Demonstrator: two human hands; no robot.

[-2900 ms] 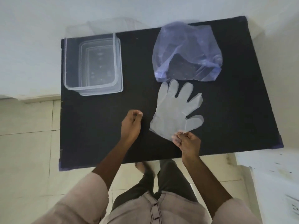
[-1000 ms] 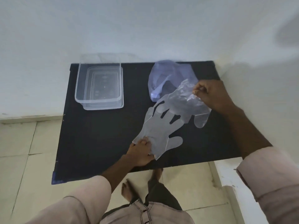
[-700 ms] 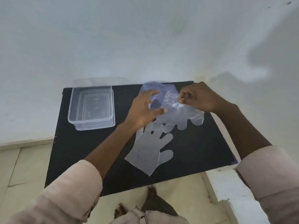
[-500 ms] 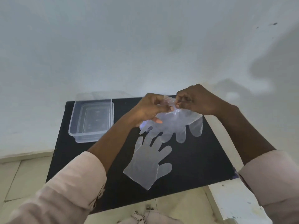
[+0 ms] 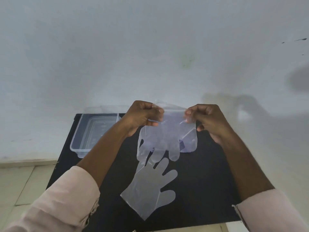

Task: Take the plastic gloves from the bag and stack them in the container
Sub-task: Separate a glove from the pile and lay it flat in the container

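Note:
I hold a clear plastic glove (image 5: 167,136) up in the air by its cuff, fingers hanging down. My left hand (image 5: 142,117) pinches the cuff's left corner and my right hand (image 5: 207,120) pinches the right corner. Another plastic glove (image 5: 150,186) lies flat on the black table (image 5: 200,190) below, fingers pointing away from me. The bluish plastic bag (image 5: 189,147) is mostly hidden behind the held glove. The clear container (image 5: 93,131) stands at the table's far left corner, with nothing visible inside.
A white wall rises right behind the table. Pale floor tiles lie to the left, and a white ledge sits at the lower right beside the table's near edge.
Both hands have spread apart, stretching the glove's cuff open and flat between them. The view has tilted further up the wall. The flat glove has not moved.

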